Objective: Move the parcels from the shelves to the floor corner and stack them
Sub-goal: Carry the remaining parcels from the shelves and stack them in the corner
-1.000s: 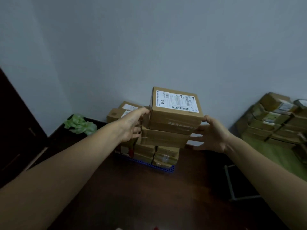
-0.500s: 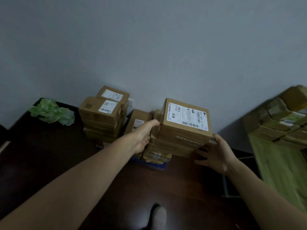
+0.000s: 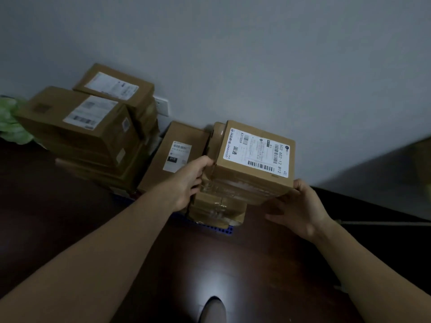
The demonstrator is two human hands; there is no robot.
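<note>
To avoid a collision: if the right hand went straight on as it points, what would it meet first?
Probably the labelled parcel: the right hand points up-left at its right corner, where the thumb touches. Depth is unclear; the hand may slip beneath it.

Storeroom corner, labelled cardboard parcels (image 3: pixel 91 127) stacked, grey wall (image 3: pixel 256 54), dark floor (image 3: pixel 210 257)
</note>
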